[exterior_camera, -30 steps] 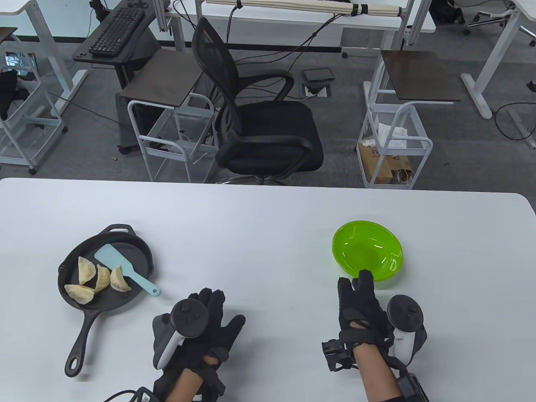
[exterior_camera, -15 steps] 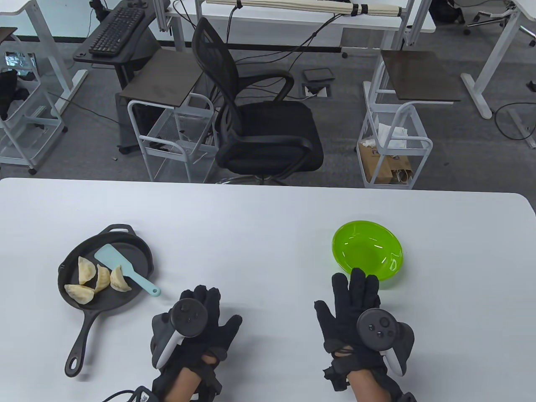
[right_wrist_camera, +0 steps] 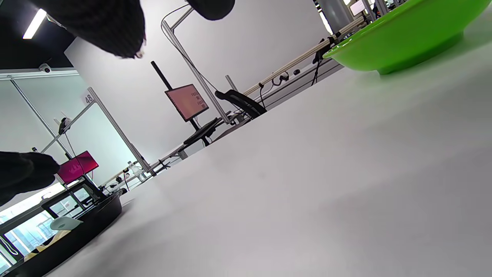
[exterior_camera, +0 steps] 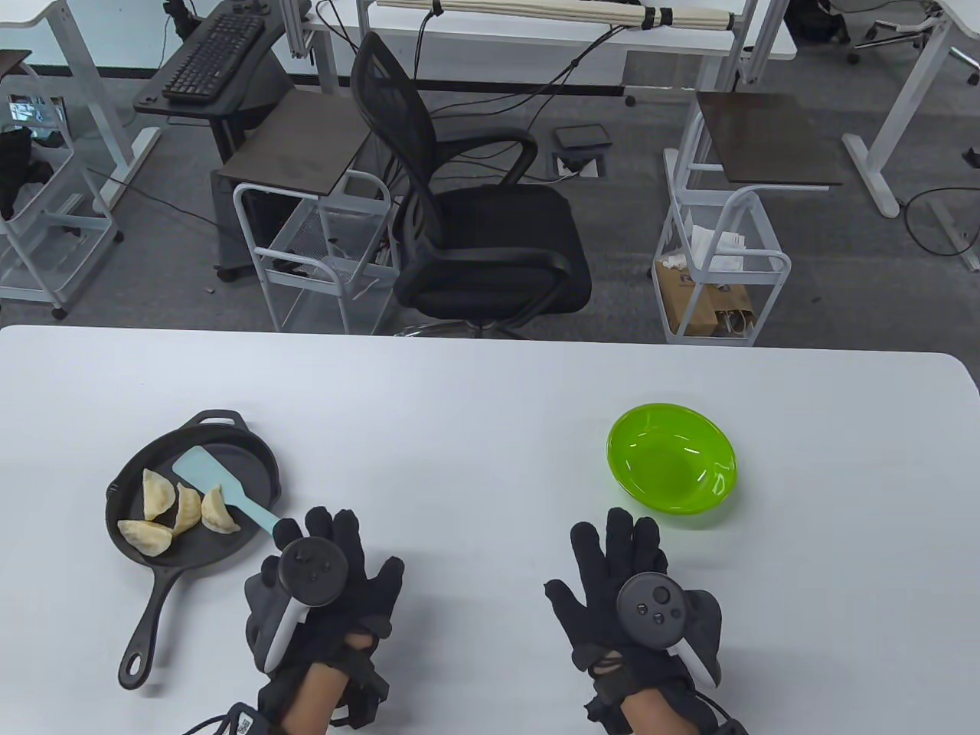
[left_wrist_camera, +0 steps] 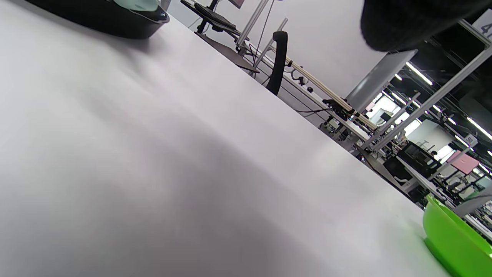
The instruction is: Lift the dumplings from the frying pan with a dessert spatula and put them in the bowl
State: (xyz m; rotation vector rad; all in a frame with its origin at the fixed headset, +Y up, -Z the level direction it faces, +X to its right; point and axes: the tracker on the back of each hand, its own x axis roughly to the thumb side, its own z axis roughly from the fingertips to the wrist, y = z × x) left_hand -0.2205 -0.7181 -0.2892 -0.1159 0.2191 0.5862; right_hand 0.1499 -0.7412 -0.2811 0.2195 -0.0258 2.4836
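Observation:
A black frying pan [exterior_camera: 249, 463] lies at the table's left with several pale dumplings [exterior_camera: 180, 509] in it. A light blue dessert spatula [exterior_camera: 214, 481] rests across the pan, its handle end sticking over the near right rim. My left hand [exterior_camera: 321, 536] lies flat with spread fingers right at that handle end, which its fingertips cover; a grip is not visible. An empty green bowl [exterior_camera: 672, 457] stands at the right. My right hand [exterior_camera: 612, 555] is flat and open on the table, a little short of the bowl. The bowl [right_wrist_camera: 403, 38] and pan [right_wrist_camera: 65, 238] also show in the right wrist view.
The white table [exterior_camera: 490, 398] stretches wide between pan and bowl. Beyond its far edge stand a black office chair [exterior_camera: 475, 222] and two white wire carts [exterior_camera: 720, 260]. The pan's long handle [exterior_camera: 149, 624] points toward the table's near edge.
My left hand slid left and forward to the spatula's handle end. My right hand drew back from the bowl's near rim, moved left and turned palm down.

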